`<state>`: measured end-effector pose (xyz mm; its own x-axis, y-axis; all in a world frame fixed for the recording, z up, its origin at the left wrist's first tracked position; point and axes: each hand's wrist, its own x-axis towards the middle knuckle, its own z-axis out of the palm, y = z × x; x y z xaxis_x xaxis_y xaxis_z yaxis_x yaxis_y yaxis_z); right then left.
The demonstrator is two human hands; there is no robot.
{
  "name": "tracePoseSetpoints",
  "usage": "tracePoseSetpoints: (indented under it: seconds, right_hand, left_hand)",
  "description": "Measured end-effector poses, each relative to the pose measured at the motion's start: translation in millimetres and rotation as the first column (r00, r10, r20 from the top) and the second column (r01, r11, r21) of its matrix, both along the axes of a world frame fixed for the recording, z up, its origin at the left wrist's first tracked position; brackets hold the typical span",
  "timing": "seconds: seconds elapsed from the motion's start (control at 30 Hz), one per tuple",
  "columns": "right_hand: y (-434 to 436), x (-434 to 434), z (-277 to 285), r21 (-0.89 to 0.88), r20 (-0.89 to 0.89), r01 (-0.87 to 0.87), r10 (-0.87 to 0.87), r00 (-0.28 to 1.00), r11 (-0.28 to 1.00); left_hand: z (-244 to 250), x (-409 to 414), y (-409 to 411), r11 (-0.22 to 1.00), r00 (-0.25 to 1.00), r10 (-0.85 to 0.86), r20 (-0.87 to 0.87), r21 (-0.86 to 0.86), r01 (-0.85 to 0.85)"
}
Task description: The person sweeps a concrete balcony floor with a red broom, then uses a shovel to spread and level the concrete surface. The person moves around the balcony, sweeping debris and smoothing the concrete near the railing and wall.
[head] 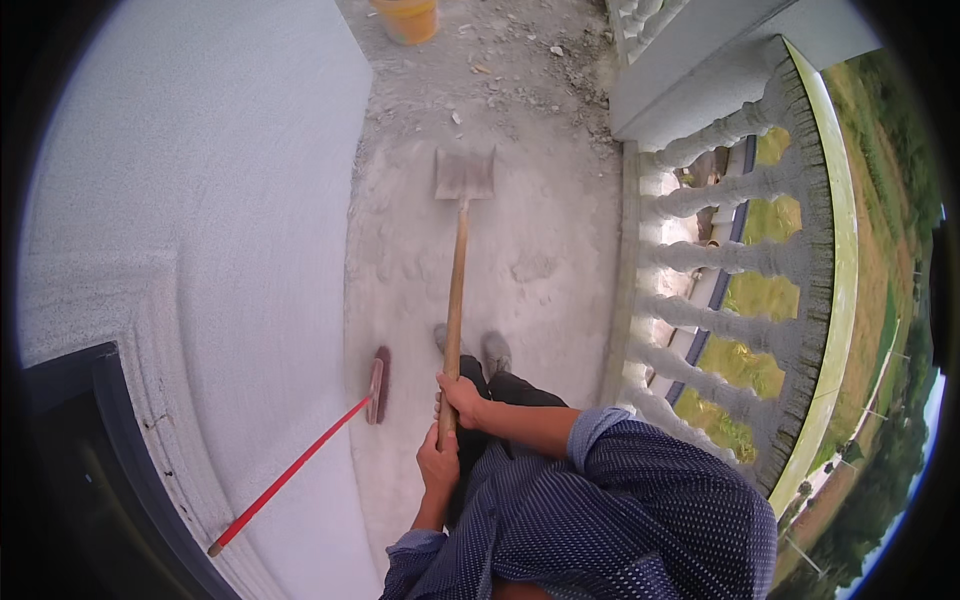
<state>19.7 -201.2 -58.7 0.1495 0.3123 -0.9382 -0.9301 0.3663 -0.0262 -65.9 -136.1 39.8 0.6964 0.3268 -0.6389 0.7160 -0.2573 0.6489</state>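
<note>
My right hand (pixel 463 399) is closed around the wooden handle of a square-bladed shovel (pixel 456 292). Just below it, my left hand (pixel 439 459) grips the same handle near its butt end. The handle runs straight out in front of me, past my shoes. At its far end the flat metal blade (pixel 465 176), coated in dust, lies at the dusty concrete floor (pixel 547 225), short of the scattered rubble. Whether any debris sits on the blade is hard to tell.
A push broom (pixel 381 386) with a red handle leans by the white wall (pixel 247 187) on the left. Rubble (pixel 517 67) and an orange-yellow bucket (pixel 409 21) are farther ahead. A concrete balustrade (pixel 712 259) lines the right side. A dark door frame (pixel 105 450) stands lower left.
</note>
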Motion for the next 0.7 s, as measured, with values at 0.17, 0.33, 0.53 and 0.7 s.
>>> tracePoseSetpoints:
  seconds: [0.17, 0.33, 0.53, 0.7]
  right_hand:
    - [-11, 107, -23, -0.033, 0.155, 0.08, -0.074, 0.985, 0.996]
    - [-44, 283, -60, -0.116, 0.244, 0.051, -0.022, 0.97, 0.992]
    - [-23, 332, -79, -0.39, 0.275, -0.181, 0.302, 0.913, 0.903]
    - [-12, 356, -73, -0.431, 0.237, -0.376, 0.505, 0.83, 0.82]
  left_hand:
    - [-40, 101, -14, 0.999, 0.992, -0.028, 0.122, 0.028, 0.025]
    - [-72, 278, -47, 0.996, 0.974, -0.066, 0.217, 0.073, 0.051]
    - [-96, 345, -17, 0.995, 0.991, -0.102, 0.088, 0.03, 0.1]
    - [-103, 364, 10, 0.985, 0.988, -0.155, 0.015, 0.073, 0.153]
